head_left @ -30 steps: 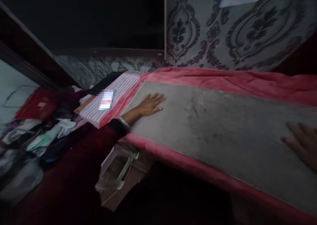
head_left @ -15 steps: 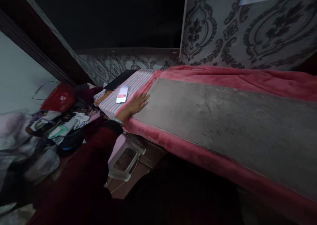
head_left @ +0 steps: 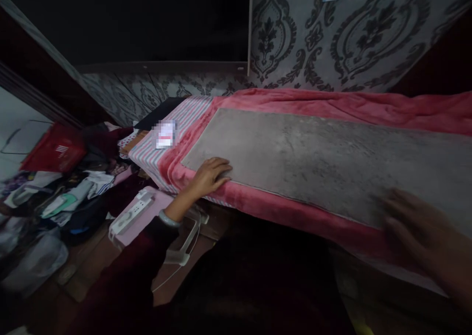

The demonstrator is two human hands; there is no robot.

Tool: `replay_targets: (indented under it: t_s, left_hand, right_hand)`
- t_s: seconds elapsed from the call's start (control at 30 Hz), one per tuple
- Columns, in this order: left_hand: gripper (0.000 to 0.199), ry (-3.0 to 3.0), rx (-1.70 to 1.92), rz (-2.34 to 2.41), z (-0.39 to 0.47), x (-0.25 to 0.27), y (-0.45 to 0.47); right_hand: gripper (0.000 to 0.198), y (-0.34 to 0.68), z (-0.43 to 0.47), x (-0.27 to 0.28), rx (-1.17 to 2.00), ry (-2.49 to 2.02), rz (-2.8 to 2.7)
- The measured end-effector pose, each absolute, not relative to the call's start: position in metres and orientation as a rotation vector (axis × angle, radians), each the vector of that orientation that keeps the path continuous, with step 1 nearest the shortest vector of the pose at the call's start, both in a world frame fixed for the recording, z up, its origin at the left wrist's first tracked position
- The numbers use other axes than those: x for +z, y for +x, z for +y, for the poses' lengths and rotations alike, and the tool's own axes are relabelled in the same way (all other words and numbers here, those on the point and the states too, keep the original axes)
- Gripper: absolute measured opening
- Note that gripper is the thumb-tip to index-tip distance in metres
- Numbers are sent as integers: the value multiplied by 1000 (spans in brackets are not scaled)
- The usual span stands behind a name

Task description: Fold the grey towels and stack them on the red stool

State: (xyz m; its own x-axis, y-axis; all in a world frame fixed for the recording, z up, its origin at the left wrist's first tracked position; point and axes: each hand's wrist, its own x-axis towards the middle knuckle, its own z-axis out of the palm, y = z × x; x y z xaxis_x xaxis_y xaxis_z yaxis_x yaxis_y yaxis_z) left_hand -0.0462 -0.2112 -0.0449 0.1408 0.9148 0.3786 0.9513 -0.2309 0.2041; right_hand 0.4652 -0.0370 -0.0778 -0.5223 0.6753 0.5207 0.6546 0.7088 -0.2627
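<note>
Left hand point(head_left: 211, 175): loosely curled, thumb apart, at near edge of grey mat point(head_left: 280, 150), flat on pink blanket point(head_left: 309, 102). Mat's likely light, soft, floppy, not fragile; hold by corners or long edge. Right hand point(head_left: 420, 229): blurred, can't tell grip.

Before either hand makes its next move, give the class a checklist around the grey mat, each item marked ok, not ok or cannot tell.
1. Left hand at the near edge of the grey mat: ok.
2. Right hand touching the mat: cannot tell; it is blurred.
3. Mat's visible part lying flat: ok.
4. Pink blanket smooth along the wall side: not ok, it is wrinkled.
5. Lit phone off the mat: ok, on striped cloth.
</note>
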Motion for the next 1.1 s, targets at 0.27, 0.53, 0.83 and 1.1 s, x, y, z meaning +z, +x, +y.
replay_targets:
  t_s: [0.27, 0.53, 0.83, 1.1]
  left_hand:
    - [34, -2307, -418, -1759, -219, -48, -42]
    - [33, -2190, -386, -1685, -213, -64, -39]
    - [29, -2146, -530, -1601, -223, -71, -40]
    - [19, -2148, -608, -1658, -210, -49, -6]
  right_hand:
    - [41, 385, -61, -89, 239, -705, -2353]
    - [34, 355, -68, -92, 223, -637, -2332]
    - [28, 348, -73, -96, 284, -665, -2255]
    - [24, 338, -82, -90, 391, -723, -2125]
